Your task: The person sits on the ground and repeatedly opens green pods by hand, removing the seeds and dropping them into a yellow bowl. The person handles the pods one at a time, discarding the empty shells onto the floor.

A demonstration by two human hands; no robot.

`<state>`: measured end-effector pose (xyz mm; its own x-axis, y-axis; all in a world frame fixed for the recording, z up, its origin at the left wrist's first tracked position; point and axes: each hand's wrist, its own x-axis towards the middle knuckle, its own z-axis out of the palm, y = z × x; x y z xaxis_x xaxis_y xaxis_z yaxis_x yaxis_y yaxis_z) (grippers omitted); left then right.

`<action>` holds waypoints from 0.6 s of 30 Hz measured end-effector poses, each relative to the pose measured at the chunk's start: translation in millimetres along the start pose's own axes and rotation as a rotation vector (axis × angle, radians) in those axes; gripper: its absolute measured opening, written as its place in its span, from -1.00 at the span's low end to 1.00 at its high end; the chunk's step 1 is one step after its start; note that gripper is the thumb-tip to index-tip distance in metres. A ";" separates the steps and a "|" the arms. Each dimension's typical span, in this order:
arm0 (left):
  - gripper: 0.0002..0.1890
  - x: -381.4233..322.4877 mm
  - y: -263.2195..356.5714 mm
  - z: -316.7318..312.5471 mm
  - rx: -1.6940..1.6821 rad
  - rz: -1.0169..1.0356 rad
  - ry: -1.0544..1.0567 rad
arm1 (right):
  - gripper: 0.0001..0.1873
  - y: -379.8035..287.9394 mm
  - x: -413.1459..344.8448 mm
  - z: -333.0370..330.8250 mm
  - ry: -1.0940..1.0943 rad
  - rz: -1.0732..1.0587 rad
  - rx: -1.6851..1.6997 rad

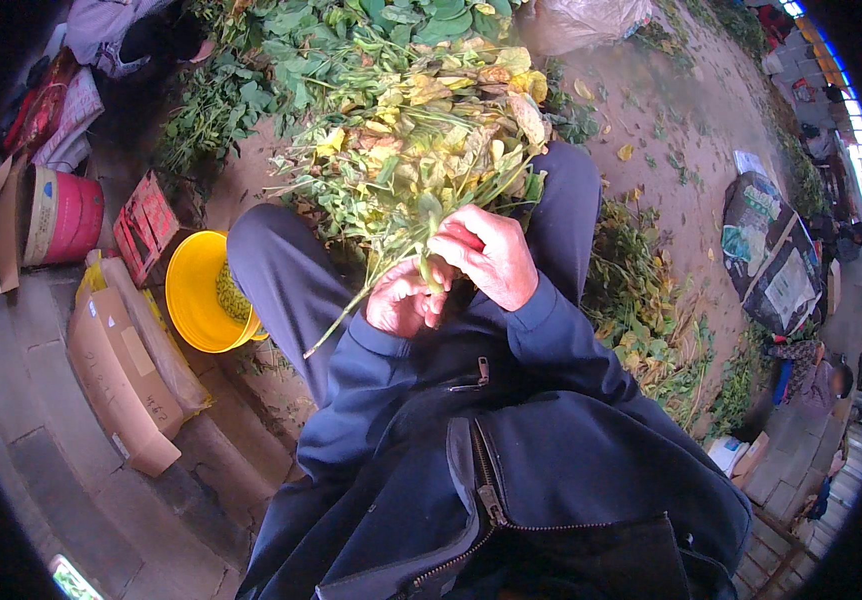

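Note:
My left hand (404, 300) is curled in my lap around a leafy bean plant stalk (341, 322), whose bare end sticks out toward the lower left. Green pods (428, 274) show at its fingers. From the right, my right hand (491, 255) meets it, thumb and forefinger pinched on the same plant by the pods; what exactly lies under the fingertips is hidden. Between my knees rises a heap of yellowing bean plants (438, 142), with greener leaves (401, 22) behind. Left of my knee, a tilted yellow bucket (198, 300) holds small green pods or beans (232, 292).
On the left are an open cardboard box (119, 375), a red box (145, 221) and a pink bucket (74, 217). A person's sleeve (104, 30) shows at top left. More plants (633, 292) lie by my right knee. A printed sack (768, 247) stands farther right; another person (813, 375) sits beyond.

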<state>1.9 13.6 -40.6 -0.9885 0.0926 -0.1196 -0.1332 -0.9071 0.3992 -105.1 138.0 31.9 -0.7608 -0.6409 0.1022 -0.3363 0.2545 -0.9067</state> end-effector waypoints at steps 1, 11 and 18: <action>-0.75 -0.5 -0.9 -9.1 0.000 -0.005 -0.036 | -0.78 -1.1 0.3 0.2 0.000 -0.011 -0.007; -0.75 -1.9 -20.8 -11.5 0.302 0.379 0.230 | -0.81 -13.8 -4.1 0.2 0.043 -0.028 -0.017; -0.81 -4.9 -13.5 -1.0 0.127 0.286 0.282 | -0.89 -2.5 -24.7 8.7 0.048 0.155 0.218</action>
<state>8.6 25.0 -46.4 -0.9310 -0.2873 -0.2250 0.1181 -0.8206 0.5592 -80.6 146.9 28.0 -0.8211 -0.5700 -0.0300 -0.0905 0.1819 -0.9791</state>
